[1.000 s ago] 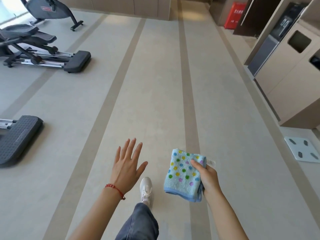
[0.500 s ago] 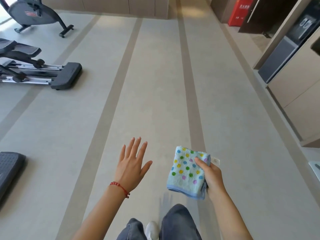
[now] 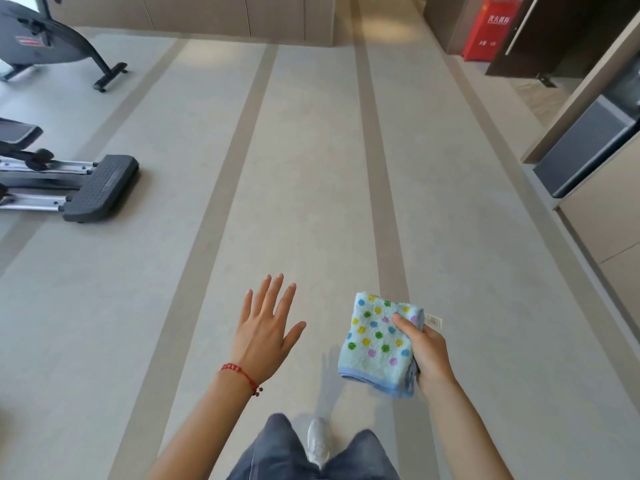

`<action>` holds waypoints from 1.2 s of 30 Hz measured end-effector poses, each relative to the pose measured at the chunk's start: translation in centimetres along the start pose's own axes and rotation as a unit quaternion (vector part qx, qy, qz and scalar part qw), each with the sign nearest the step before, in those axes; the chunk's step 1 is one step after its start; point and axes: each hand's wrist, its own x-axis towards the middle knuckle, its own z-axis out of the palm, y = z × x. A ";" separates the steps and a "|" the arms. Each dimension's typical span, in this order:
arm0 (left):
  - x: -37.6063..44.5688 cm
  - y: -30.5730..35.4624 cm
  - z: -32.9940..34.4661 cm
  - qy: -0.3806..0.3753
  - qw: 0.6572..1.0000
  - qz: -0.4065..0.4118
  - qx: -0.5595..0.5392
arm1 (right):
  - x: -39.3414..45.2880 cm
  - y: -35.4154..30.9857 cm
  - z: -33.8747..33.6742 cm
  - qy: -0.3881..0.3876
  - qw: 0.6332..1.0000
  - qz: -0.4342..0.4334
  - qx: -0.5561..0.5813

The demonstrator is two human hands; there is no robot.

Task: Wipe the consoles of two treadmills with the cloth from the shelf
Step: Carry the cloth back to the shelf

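Head-height view, forward-down over floor (image 3: 311,168)

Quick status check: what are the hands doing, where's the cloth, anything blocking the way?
Left hand open, empty. Right hand grips folded polka-dot cloth. No treadmill console in view. Floor ahead clear.

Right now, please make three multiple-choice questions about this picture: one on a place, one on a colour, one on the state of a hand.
1. Where does the red box stand?
A. far right, beside the dark door
B. beside the exercise machines on the left
C. at the person's feet

2. What colour is the cloth's base?
A. red
B. light blue
C. black

3. How is the left hand?
A. gripping the cloth
B. curled into a fist
C. open, holding nothing

Answers:
1 A: the red box stands at the top right, by the dark door.
2 B: the cloth is light blue with coloured dots.
3 C: the left hand spreads straight fingers; the right hand grips the cloth.
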 end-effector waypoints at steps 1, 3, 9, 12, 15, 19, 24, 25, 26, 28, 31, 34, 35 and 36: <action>2.1 -0.5 -0.2 0.003 1.000 -0.002 -0.003 | 1.6 -1.4 1.0 0.003 1.000 -0.002 -0.002; 6.0 -1.8 -0.1 0.011 1.000 -0.005 -0.010 | 4.7 -3.6 2.9 0.010 1.000 -0.003 -0.003; 18.9 -6.3 1.8 -0.006 1.000 0.015 -0.009 | 14.5 -8.6 8.4 0.027 1.000 0.003 -0.004; 26.0 -8.6 2.0 -0.014 0.999 0.029 -0.006 | 19.4 -11.6 11.3 0.046 0.999 0.002 0.009; 32.7 -10.2 1.8 -0.017 0.998 0.056 -0.004 | 23.5 -15.0 14.0 0.059 0.998 -0.005 0.031; 41.2 -11.0 1.6 -0.021 0.995 0.101 -0.003 | 28.3 -19.0 16.5 0.076 0.996 -0.006 0.048; 50.0 -9.9 2.7 -0.038 0.989 0.141 -0.008 | 33.8 -22.4 16.8 0.115 0.990 0.004 0.081; 51.6 -9.6 3.1 -0.042 0.988 0.150 -0.010 | 34.8 -23.1 16.7 0.122 0.989 0.004 0.088; 53.2 -9.2 3.6 -0.046 0.986 0.159 -0.010 | 36.0 -23.9 16.4 0.130 0.987 0.004 0.096; 56.8 -8.1 4.5 -0.051 0.983 0.174 -0.009 | 38.4 -25.4 15.6 0.147 0.983 -0.002 0.113; 61.8 -5.7 5.6 -0.059 0.979 0.197 -0.006 | 41.6 -27.9 13.7 0.170 0.975 -0.009 0.140; 66.6 -2.3 6.2 -0.068 0.969 0.238 -0.009 | 44.3 -30.5 11.6 0.202 0.966 -0.008 0.163; 68.1 -1.1 6.5 -0.070 0.965 0.253 -0.008 | 44.9 -31.3 10.9 0.209 0.963 -0.011 0.173; 69.6 0.3 6.7 -0.073 0.960 0.271 -0.006 | 45.5 -32.1 10.1 0.215 0.959 -0.015 0.183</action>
